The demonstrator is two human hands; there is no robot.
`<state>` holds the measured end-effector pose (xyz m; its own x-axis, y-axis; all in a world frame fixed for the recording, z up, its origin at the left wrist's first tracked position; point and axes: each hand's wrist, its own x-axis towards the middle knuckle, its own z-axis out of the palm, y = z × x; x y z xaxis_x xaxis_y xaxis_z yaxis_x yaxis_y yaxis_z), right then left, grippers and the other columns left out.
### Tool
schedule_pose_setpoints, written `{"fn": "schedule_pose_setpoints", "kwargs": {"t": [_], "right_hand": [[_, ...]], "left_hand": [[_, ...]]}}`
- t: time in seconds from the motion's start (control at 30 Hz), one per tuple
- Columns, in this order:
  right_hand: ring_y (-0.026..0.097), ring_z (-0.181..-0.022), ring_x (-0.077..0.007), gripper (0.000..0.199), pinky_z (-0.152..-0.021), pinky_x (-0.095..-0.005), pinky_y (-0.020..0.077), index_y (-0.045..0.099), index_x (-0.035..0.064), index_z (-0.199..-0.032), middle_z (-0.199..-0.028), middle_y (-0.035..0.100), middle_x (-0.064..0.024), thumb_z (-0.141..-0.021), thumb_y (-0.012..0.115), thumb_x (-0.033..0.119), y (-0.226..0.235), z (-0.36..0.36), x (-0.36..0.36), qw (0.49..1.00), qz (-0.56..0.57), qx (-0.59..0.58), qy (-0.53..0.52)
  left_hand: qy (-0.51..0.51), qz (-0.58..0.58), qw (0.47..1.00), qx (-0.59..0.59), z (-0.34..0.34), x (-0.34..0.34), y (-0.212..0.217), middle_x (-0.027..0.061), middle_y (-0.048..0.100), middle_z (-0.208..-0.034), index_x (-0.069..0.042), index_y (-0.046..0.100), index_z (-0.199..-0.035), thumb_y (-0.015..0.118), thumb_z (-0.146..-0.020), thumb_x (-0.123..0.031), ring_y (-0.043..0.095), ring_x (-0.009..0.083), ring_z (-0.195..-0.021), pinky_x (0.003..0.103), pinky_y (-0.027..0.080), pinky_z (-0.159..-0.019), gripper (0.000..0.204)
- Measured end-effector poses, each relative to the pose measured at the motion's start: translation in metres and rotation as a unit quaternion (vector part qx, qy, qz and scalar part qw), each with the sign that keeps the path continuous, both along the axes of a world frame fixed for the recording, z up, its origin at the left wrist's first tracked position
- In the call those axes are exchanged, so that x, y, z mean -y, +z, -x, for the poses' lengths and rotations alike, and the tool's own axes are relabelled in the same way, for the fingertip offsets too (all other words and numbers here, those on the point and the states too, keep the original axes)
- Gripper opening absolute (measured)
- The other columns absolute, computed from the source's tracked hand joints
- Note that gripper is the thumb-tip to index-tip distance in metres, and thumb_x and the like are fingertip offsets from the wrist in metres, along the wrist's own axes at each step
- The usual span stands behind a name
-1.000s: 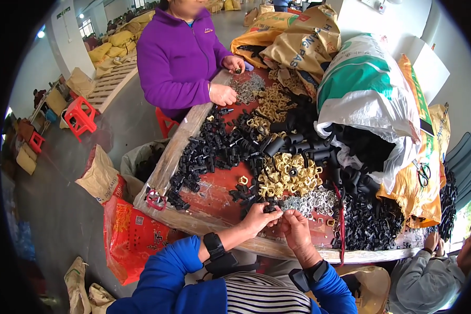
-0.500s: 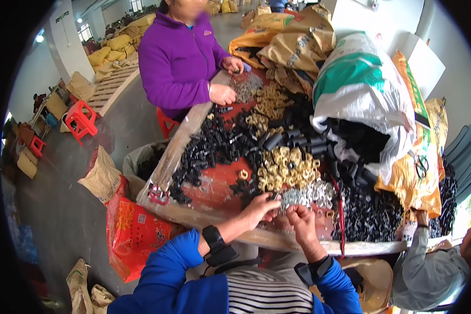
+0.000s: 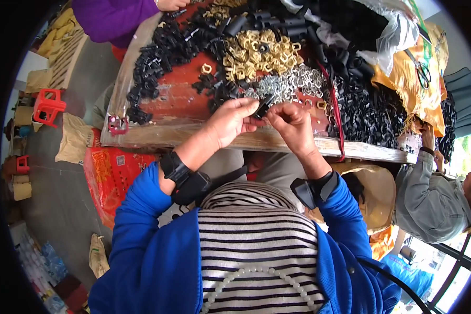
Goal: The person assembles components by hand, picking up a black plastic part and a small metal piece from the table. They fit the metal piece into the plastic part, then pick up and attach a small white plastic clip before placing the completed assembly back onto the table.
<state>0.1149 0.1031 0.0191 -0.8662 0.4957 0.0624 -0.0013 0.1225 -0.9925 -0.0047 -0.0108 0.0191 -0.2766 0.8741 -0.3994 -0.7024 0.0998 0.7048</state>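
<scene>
My left hand [image 3: 231, 123] is closed on a small black plastic piece [image 3: 264, 106], held just above the near edge of the table. Close beside it, my right hand [image 3: 294, 125] has thumb and fingertips pinched together near the piece's lower end; whatever sits between them is too small to make out. Beyond my hands lie a heap of small silver metal pieces [image 3: 293, 82] and a pile of gold-coloured rings [image 3: 260, 52]. One loose gold ring [image 3: 206, 68] rests on the red tabletop [image 3: 180, 99].
Black parts [image 3: 154, 68] cover the table's left side, and more black pieces [image 3: 363, 118] fill the right. A red strap [image 3: 338, 118] hangs over the wooden edge. Scissors [image 3: 422, 73] lie against a yellow sack [image 3: 403, 86]. Co-workers sit at left, in a purple sleeve [image 3: 110, 18], and right.
The view has tilted down, so the table sits higher in the picture. My hands have come together at the black piece, now plainly visible in the left hand.
</scene>
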Motion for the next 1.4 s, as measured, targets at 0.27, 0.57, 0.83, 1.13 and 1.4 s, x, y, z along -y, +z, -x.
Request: {"fn": "schedule_pose_setpoints", "kwargs": {"t": [0.27, 0.57, 0.83, 1.13, 1.4], "right_hand": [[0.052, -0.053, -0.0153, 0.006, -0.051, -0.0242, 0.0419, 0.055, 0.0022, -0.072, -0.062, 0.052, -0.0065, -0.066, 0.058, 0.004, -0.006, 0.009, -0.006, 0.981, -0.191, 0.016, 0.008], [0.053, -0.057, -0.0244, 0.006, -0.050, -0.0308, 0.0423, 0.054, 0.0038, -0.067, -0.063, 0.052, -0.0089, -0.063, 0.057, 0.006, -0.003, 0.018, -0.009, 0.954, -0.284, 0.069, 0.063], [0.051, -0.054, -0.0204, 0.007, -0.049, -0.0288, 0.0408, 0.054, 0.0018, -0.067, -0.061, 0.051, -0.0073, -0.062, 0.057, 0.002, 0.009, 0.005, 0.002, 0.939, -0.333, 0.058, 0.070], [0.050, -0.056, -0.0165, 0.007, -0.051, -0.0265, 0.0403, 0.055, 0.0005, -0.070, -0.063, 0.051, -0.0072, -0.065, 0.057, 0.005, 0.011, -0.008, 0.002, 0.965, -0.258, 0.001, 0.049], [0.054, -0.063, -0.0270, 0.019, -0.053, -0.0340, 0.0425, 0.051, 0.0054, -0.081, -0.067, 0.052, -0.0099, -0.070, 0.056, 0.020, -0.020, 0.015, -0.051, 0.854, -0.485, 0.183, -0.047]], "left_hand": [[-0.027, -0.001, 0.998, 0.049, 0.004, -0.007, -0.024, 0.0053, 0.055, -0.085, -0.005, 0.051, -0.094, 0.044, -0.083, -0.018, 0.055, 0.0147, -0.073, 0.025, 0.046, -0.065, 0.019], [-0.033, 0.046, 0.997, -0.047, 0.003, -0.008, -0.022, 0.0042, 0.055, -0.084, -0.002, 0.050, -0.095, 0.042, -0.084, -0.019, 0.054, 0.0121, -0.074, 0.024, 0.046, -0.068, 0.022], [-0.104, 0.035, 0.992, -0.067, -0.008, 0.004, -0.011, 0.0035, 0.054, -0.084, -0.003, 0.050, -0.096, 0.043, -0.083, -0.021, 0.054, 0.0109, -0.072, 0.023, 0.046, -0.067, 0.023], [-0.065, 0.017, 0.997, 0.037, -0.015, 0.009, -0.012, 0.0056, 0.055, -0.084, -0.003, 0.050, -0.097, 0.045, -0.082, -0.021, 0.056, 0.0138, -0.074, 0.024, 0.047, -0.065, 0.024], [-0.041, 0.009, 0.994, 0.098, 0.006, -0.002, -0.016, 0.0119, 0.056, -0.089, -0.002, 0.050, -0.096, 0.045, -0.082, -0.020, 0.056, 0.0178, -0.078, 0.024, 0.047, -0.065, 0.023]]}}
